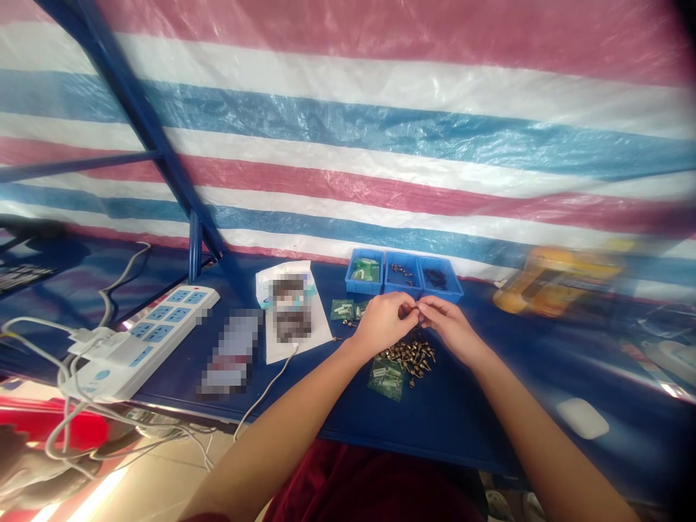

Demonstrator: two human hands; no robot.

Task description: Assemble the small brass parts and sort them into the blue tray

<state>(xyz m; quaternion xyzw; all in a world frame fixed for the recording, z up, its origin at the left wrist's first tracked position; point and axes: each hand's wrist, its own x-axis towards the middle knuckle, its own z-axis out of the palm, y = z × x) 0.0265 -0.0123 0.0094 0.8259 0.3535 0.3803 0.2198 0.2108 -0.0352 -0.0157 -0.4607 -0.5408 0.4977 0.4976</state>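
My left hand (387, 320) and my right hand (443, 324) meet at the fingertips just in front of the blue bins. Both are closed in a pinch; what lies between the fingers is too small and hidden to make out. Below them spreads a pile of small brass-coloured metal parts (414, 357). A green-and-clear packet (387, 378) of pale pieces lies at the near side of the pile. Another such packet (342, 309) rests left of my left hand. Behind the hands stand a blue bin with green packets (365, 270), one with small metal parts (402, 274) and one with dark pieces (436, 278).
To the left, a white power strip (149, 341) with cables crosses the blue table (435, 429). Nearby are a blurred-out flat item (231, 354) and a white pouch (320, 315). A yellow container (554, 281) and a white rounded case (583, 418) sit right. A striped sheet (380, 138) hangs behind.
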